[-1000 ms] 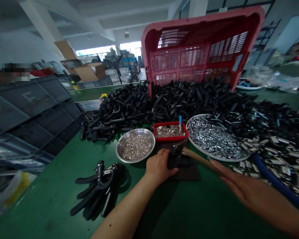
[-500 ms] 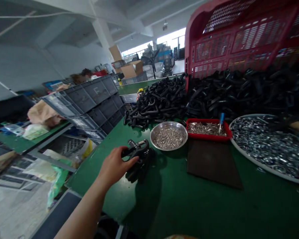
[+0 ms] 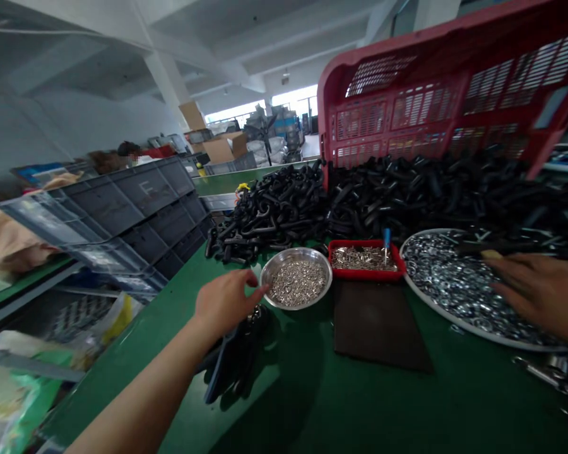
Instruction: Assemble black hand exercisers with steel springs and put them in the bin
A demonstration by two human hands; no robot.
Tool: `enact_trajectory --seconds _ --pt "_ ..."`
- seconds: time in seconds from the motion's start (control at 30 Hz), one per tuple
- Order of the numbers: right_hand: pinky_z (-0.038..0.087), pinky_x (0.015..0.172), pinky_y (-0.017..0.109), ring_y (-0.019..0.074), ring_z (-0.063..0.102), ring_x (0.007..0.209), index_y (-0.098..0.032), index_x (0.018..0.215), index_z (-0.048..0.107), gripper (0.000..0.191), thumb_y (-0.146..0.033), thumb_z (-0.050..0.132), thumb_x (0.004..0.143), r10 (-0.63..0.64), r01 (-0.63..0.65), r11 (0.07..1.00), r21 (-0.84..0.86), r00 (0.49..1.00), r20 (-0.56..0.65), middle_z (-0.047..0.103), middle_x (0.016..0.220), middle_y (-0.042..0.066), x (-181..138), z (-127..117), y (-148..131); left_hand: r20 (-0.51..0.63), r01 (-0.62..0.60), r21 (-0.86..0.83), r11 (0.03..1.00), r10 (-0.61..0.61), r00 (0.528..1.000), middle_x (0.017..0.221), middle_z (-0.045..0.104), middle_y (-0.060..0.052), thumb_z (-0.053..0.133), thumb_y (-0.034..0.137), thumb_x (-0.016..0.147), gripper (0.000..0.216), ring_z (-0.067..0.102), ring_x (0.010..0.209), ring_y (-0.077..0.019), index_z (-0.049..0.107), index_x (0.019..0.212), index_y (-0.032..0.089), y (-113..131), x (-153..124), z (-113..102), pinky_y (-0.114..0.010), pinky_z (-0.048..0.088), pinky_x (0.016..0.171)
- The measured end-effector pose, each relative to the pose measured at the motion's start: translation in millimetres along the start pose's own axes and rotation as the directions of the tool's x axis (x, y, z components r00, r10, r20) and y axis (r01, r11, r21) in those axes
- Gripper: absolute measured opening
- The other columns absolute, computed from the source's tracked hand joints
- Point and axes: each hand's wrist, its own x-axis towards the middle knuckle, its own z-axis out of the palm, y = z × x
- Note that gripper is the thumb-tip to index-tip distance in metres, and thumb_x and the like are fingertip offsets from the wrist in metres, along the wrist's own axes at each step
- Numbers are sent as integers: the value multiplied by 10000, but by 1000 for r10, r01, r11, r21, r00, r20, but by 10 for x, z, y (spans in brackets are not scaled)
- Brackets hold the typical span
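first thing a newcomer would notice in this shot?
Probably the big red perforated plastic crate tipped on its side at the back of the green table, with a heap of black curved plastic handles spilling out in front of it. Next, the shiny round metal bowl of small silvery rings at centre, with the left hand at its rim.

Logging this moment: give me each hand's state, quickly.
Left hand: over the black grips beside the steel bowl; grasp cannot be told.
Right hand: open, empty, blurred, over the big tray.
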Motion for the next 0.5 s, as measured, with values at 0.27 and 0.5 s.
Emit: enact_trajectory --seconds 0.27,0.5 --pt "434 851 406 265 530 999 -104 1140 576 403 -290 351 862 -147 147 989 6 985 94 564 1089 163 484 126 -327 -8 -270 -91 959 270 963 1146 564 -95 433 338 819 432 532 1039 -230 436 1243 260 1602 1433 387 -318 425 819" --pt "450 843 384 228 546 988 -157 1096 595 371 -325 360 863 -13 13 999 33 1000 -1 597 1064 111 -93 -67 246 24 -172 -63 983 174 984 1051 588 -139 433 275 821 396 577 961 -258 449 1212 217 1770 2066 646 -336 452 746"
